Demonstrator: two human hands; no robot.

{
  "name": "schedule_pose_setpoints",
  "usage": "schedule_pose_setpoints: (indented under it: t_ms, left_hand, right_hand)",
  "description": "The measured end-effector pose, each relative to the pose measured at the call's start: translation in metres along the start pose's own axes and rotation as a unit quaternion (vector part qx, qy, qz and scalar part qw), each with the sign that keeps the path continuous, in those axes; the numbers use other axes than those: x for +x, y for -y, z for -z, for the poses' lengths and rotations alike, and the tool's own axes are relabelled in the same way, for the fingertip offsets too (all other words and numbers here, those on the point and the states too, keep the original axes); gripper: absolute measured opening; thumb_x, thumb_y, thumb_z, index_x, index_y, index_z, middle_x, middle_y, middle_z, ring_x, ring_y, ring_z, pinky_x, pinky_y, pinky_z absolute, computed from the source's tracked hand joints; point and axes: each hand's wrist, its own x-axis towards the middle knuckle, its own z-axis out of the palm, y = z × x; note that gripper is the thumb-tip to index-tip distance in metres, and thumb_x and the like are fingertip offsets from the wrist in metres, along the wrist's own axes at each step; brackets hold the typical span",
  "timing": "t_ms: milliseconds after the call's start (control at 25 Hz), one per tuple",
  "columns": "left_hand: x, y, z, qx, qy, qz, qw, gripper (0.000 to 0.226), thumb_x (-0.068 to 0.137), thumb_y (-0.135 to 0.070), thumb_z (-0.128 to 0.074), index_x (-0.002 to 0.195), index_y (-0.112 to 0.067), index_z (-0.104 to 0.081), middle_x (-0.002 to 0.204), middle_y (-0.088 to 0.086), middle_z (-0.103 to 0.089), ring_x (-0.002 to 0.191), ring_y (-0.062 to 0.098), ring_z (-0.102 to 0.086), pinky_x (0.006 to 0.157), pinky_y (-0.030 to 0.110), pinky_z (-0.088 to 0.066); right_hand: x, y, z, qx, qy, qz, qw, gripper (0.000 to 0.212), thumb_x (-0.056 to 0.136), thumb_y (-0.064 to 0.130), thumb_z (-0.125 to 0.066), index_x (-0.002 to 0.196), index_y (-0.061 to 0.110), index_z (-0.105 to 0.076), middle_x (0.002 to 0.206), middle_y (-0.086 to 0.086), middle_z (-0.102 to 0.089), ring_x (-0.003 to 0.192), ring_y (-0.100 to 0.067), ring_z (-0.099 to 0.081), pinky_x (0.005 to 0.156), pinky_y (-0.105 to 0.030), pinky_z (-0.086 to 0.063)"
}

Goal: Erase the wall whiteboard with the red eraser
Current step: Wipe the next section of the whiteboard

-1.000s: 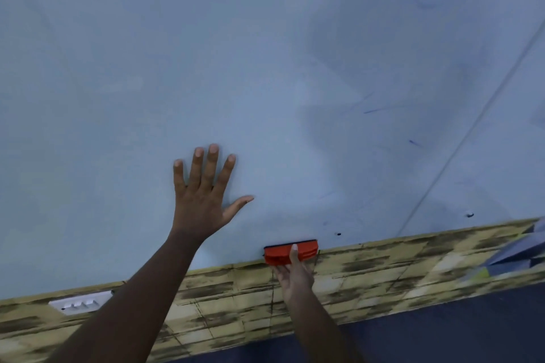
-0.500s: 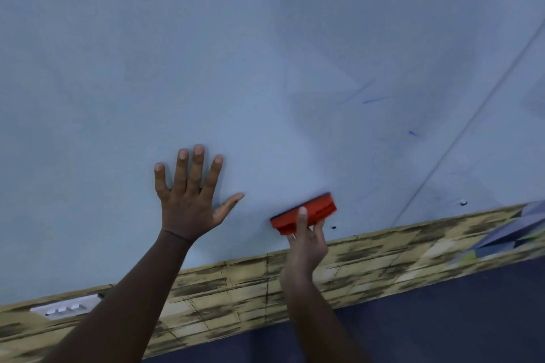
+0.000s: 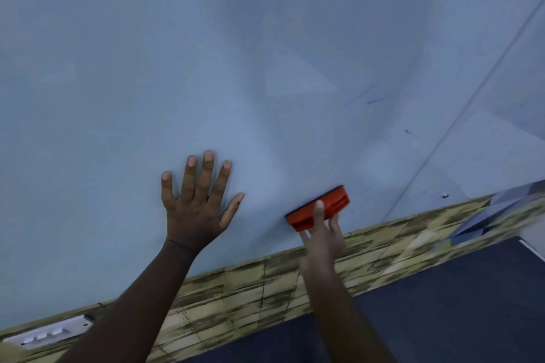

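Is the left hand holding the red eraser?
No, the left hand lies flat with spread fingers on the whiteboard, while the right hand grips the red eraser.

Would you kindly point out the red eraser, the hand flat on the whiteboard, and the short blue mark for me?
red eraser (image 3: 330, 205): head view, on its red plastic back.
left hand (image 3: 196, 212): head view, on the back of the hand.
blue mark (image 3: 374, 102): head view, on the middle of the stroke.

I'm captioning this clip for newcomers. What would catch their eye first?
The red eraser, gripped by the right hand, lies tilted against the whiteboard near its lower edge. To its left, the left hand presses flat, fingers spread. Faint blue marks remain up right.
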Motion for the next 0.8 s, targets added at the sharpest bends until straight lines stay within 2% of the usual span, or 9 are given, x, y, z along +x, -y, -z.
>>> schedule_pose_setpoints:
  t_ms: [80,200,320,400,440,520,600,720,800]
  left_hand:
    - [0.000,0.000,-0.001,-0.001,-0.006,-0.003,1.000,0.089,0.100,-0.060,-0.058,0.168,-0.011,-0.026,0.176,0.016,-0.012,0.164,0.034,-0.007,0.130,0.060,-0.001]
    - [-0.001,-0.001,-0.001,0.000,-0.013,-0.002,1.000,0.088,0.100,-0.059,-0.058,0.167,-0.010,-0.027,0.176,0.017,-0.013,0.164,0.034,-0.008,0.130,0.060,-0.002]
    - [-0.004,-0.001,-0.003,0.000,-0.016,-0.002,1.000,0.087,0.101,-0.058,-0.057,0.167,-0.010,-0.028,0.176,0.017,-0.014,0.164,0.035,-0.009,0.130,0.060,-0.002]
    - [-0.004,-0.002,-0.004,-0.002,-0.019,0.002,1.000,0.086,0.101,-0.058,-0.057,0.167,-0.010,-0.028,0.176,0.017,-0.014,0.164,0.035,-0.009,0.130,0.060,-0.001]
    - [-0.004,-0.002,-0.004,0.000,-0.019,0.004,1.000,0.086,0.101,-0.058,-0.056,0.167,-0.010,-0.028,0.176,0.017,-0.014,0.164,0.035,-0.009,0.130,0.060,-0.001]
    - [-0.004,-0.002,-0.004,0.009,-0.016,0.008,1.000,0.087,0.101,-0.058,-0.055,0.167,-0.010,-0.026,0.176,0.016,-0.013,0.164,0.034,-0.008,0.130,0.060,0.000]
    - [-0.004,-0.005,-0.001,0.007,-0.008,0.017,1.000,0.087,0.101,-0.058,-0.054,0.168,-0.011,-0.025,0.177,0.015,-0.011,0.164,0.033,-0.006,0.130,0.059,0.001]
    - [-0.002,-0.013,0.008,-0.016,0.017,0.050,0.998,0.083,0.102,-0.053,-0.056,0.167,-0.012,-0.026,0.177,0.014,-0.011,0.164,0.032,-0.006,0.130,0.059,-0.001]
    - [0.003,-0.023,0.020,-0.041,0.016,0.089,0.995,0.075,0.100,-0.047,-0.066,0.161,-0.011,-0.041,0.169,0.016,-0.027,0.159,0.033,-0.021,0.127,0.060,-0.014]
  right_hand:
    - [0.030,0.010,0.019,-0.002,-0.006,-0.011,1.000,0.065,0.093,0.032,-0.075,0.153,0.021,-0.050,0.132,-0.009,-0.068,0.112,-0.030,-0.070,0.081,-0.038,-0.064]
    - [0.046,0.021,0.032,-0.013,0.004,-0.004,1.000,0.058,0.095,0.033,-0.073,0.149,0.025,-0.054,0.132,-0.008,-0.068,0.110,-0.028,-0.070,0.075,-0.033,-0.065]
    - [0.021,0.019,0.009,-0.102,-0.018,0.138,0.985,0.043,0.091,0.037,-0.077,0.127,0.051,-0.058,0.111,0.001,-0.069,0.105,-0.017,-0.071,0.082,-0.037,-0.062]
    - [-0.009,0.010,-0.014,-0.179,0.014,0.261,0.949,0.053,0.088,0.042,-0.077,0.134,0.053,-0.053,0.104,0.004,-0.057,0.094,-0.004,-0.065,0.084,-0.034,-0.060]
    - [-0.022,0.004,-0.022,-0.215,0.058,0.316,0.922,0.059,0.086,0.046,-0.077,0.140,0.049,-0.053,0.105,0.006,-0.053,0.095,-0.005,-0.062,0.083,-0.029,-0.059]
    - [-0.037,-0.008,-0.027,-0.314,0.128,0.424,0.840,0.066,0.085,0.054,-0.075,0.146,0.039,-0.054,0.108,0.009,-0.049,0.098,-0.010,-0.056,0.081,-0.022,-0.055]
    - [-0.031,-0.009,-0.023,-0.374,0.157,0.494,0.769,0.069,0.086,0.056,-0.075,0.148,0.036,-0.053,0.108,0.005,-0.051,0.096,-0.013,-0.052,0.077,-0.028,-0.055]
    - [-0.008,0.008,-0.016,-0.409,0.158,0.557,0.706,0.066,0.085,0.058,-0.075,0.145,0.036,-0.055,0.104,-0.001,-0.057,0.091,-0.017,-0.053,0.070,-0.037,-0.054]
    - [0.017,0.026,-0.008,-0.402,0.146,0.572,0.700,0.067,0.084,0.057,-0.076,0.144,0.033,-0.058,0.104,-0.001,-0.056,0.091,-0.018,-0.054,0.071,-0.036,-0.053]
